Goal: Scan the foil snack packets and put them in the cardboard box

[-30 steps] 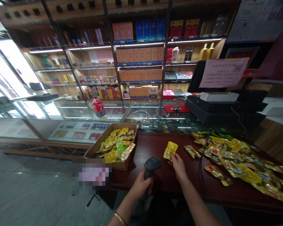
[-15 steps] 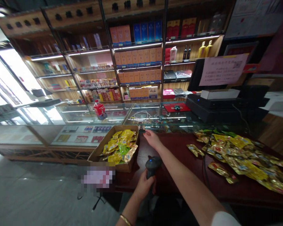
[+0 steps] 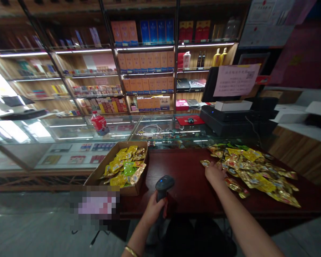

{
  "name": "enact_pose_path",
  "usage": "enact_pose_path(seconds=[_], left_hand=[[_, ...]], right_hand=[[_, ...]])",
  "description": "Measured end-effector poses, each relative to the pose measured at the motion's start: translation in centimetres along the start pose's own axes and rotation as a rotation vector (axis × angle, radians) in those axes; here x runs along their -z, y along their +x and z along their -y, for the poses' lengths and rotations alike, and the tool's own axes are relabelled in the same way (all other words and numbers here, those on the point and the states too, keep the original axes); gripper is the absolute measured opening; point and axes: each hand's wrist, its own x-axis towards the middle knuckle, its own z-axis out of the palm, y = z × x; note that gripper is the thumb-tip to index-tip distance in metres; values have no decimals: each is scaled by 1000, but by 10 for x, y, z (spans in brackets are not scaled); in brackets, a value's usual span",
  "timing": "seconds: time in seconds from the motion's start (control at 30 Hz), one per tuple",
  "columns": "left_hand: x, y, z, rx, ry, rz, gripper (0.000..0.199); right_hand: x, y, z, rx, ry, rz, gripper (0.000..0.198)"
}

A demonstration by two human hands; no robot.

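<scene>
Left hand [image 3: 153, 207] clutches scanner [image 3: 164, 183], can't tell right hand's [image 3: 214, 174] grip, sloppy grab could nudge packets [image 3: 264, 182] off bench's [image 3: 183, 171] near edge.

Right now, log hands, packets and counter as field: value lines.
left hand: gripping a handheld scanner
right hand: at a gold packet, grip unclear
packet pile: loose on the dark red tabletop, right of the right hand
carton: left of the scanner, holds mostly yellow and gold packets, some green visible
glass counter: beyond the tabletop, red bottle standing on it
</scene>
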Motion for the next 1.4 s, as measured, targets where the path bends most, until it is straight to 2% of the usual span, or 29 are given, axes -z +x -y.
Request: enact_pose_path(seconds=[0.07,0.13,0.2,0.27,0.33,0.4,0.57,0.8,0.93,1.03,1.2,1.3,1.4], left_hand=[[1,0,1,12,6,12,42],[2,0,1,11,8,32,42],[3,-1,2,-3,5,62,43],[4,-2,2,-18,-4,85,43],[5,-2,2,-17,-12,96,44],[5,-2,2,-4,-17,97,46],[6,-2,4,-8,-27,98,46],[6,-6,2,-27,-42,117,47],[7,-6,2,-31,-35,118,45],[6,-5,5,-26,-38,72,47],[3,-1,11,-14,-59,14,46],[3,1,13,-5,-87,26,45],[4,2,14,-1,-112,23,44]], right_hand=[[1,-7,3,47,8,2,40],[-1,-20,13,128,104,-49,44],[-6,-37,27,212,306,-96,50],[-15,-55,42,259,560,-129,44],[-25,-69,54,259,766,-159,38],[-32,-77,60,237,872,-167,39],[-36,-76,58,159,915,-104,47],[-39,-78,58,212,898,-172,47],[-33,-79,60,174,923,-107,48],[-28,-79,58,139,959,-59,52],[-28,-68,54,-66,1021,69,52],[-22,-62,59,-173,1206,137,54],[-1,-63,76,-241,1505,245,58]])
